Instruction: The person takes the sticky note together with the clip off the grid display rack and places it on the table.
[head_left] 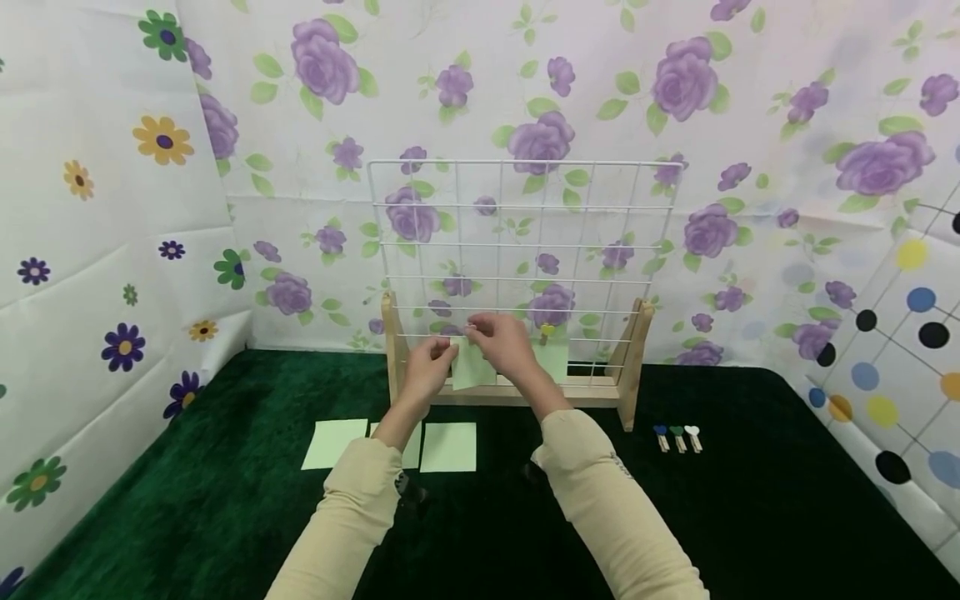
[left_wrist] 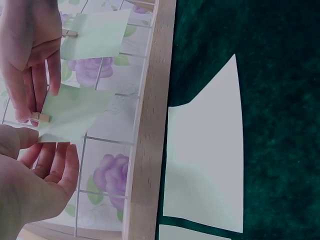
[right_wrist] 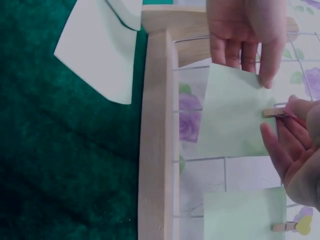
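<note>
My left hand (head_left: pixel 427 367) pinches the upper left edge of a pale green paper sheet (head_left: pixel 474 371), which lies against the white wire grid rack (head_left: pixel 517 206). At the sheet's top, my right hand (head_left: pixel 504 343) pinches a small wooden clothespin (right_wrist: pixel 272 113) with a bit of pink at its end. The clothespin's tip sits over the sheet's edge in the right wrist view. To the right, another green sheet (head_left: pixel 553 360) hangs on the grid from a clothespin with a yellow heart (right_wrist: pixel 303 225).
Three pale green sheets (head_left: pixel 448 447) lie in a row on the dark green cloth (head_left: pixel 187 517), one partly behind my left forearm. Three heart clothespins (head_left: pixel 678 439), blue, green and white, lie at right. Wooden feet (head_left: pixel 634 367) carry the rack before a floral backdrop (head_left: pixel 465 50).
</note>
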